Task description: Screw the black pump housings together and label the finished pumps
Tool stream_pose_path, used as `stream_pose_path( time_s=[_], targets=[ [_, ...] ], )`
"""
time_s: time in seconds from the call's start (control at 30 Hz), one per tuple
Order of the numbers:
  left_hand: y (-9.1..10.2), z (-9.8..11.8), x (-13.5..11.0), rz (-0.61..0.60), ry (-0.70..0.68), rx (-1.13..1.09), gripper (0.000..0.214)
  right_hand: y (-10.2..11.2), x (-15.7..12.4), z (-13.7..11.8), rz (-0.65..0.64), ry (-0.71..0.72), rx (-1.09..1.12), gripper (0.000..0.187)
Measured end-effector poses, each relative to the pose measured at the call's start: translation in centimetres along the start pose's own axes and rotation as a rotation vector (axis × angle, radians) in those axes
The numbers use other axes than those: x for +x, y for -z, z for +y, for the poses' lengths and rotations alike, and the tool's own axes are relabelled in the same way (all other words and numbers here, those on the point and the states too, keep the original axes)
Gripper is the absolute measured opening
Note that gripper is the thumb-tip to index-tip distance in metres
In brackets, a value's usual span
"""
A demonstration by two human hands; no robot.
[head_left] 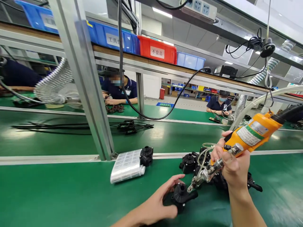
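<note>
My left hand (163,201) is wrapped round a black pump housing (181,194) on the green bench, its round port facing up and a side spout pointing right. My right hand (233,164) grips an orange electric screwdriver (254,134), tilted down to the left. The screwdriver's metal tip (193,186) is close by the pump housing's upper edge; I cannot tell whether they touch. A thin clear tube runs along the tool. Several more black pump housings (188,162) sit behind the screwdriver, partly hidden by it and my right hand.
A clear plastic-wrapped pack (127,165) lies beside another black pump (146,155). A metal post (82,82) rises at left. Black cables (59,126) lie across the bench behind. Blue bins (113,37) and a red bin (157,50) line the shelf. Co-workers sit opposite.
</note>
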State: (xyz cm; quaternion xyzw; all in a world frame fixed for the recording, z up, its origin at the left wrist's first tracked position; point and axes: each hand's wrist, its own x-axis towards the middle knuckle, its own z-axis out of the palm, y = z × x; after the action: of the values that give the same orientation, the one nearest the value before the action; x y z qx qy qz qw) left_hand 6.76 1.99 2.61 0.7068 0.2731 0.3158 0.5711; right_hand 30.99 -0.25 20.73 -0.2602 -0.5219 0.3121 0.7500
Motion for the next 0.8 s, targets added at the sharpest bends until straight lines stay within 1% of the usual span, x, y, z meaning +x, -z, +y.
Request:
stream_pose_path(
  time_s=[0.07,0.13,0.23,0.37,0.43,0.5,0.57,0.63,0.7,0.8],
  targets=[
    [-0.3,0.6,0.2,0.026,0.010,-0.020,0.077,0.0,-0.1,0.2,-0.027,-0.013,0.000,0.056],
    [-0.6,1.1,0.4,0.028,0.016,-0.020,0.067,0.0,-0.1,0.3,-0.043,-0.014,0.010,0.056],
    [-0.8,1.6,0.6,0.010,0.024,-0.077,0.063,0.0,-0.2,0.4,-0.056,-0.011,0.036,0.056],
    [-0.8,1.6,0.8,-0.002,0.059,-0.178,0.058,-0.2,-0.3,0.8,-0.076,-0.017,0.018,0.052],
    [-0.8,1.5,0.9,-0.006,0.070,-0.216,0.059,-0.7,-0.3,1.1,-0.066,-0.019,-0.002,0.050],
    [-0.9,1.5,0.9,0.001,0.081,-0.243,0.060,-1.5,-0.4,1.4,-0.043,-0.015,-0.027,0.052],
    [-1.0,1.7,0.9,0.015,0.082,-0.254,0.058,-2.5,-0.4,1.7,-0.032,-0.007,-0.083,0.052],
    [-1.1,1.9,0.9,0.026,0.066,-0.256,0.054,-3.3,-0.5,1.9,-0.036,0.018,-0.160,0.047],
    [-1.2,2.0,0.9,0.024,0.049,-0.256,0.050,-3.7,-0.5,1.9,-0.043,0.041,-0.219,0.042],
    [-1.3,2.0,0.9,0.023,0.043,-0.247,0.049,-3.8,-0.8,1.9,-0.046,0.046,-0.230,0.038]
  ],
)
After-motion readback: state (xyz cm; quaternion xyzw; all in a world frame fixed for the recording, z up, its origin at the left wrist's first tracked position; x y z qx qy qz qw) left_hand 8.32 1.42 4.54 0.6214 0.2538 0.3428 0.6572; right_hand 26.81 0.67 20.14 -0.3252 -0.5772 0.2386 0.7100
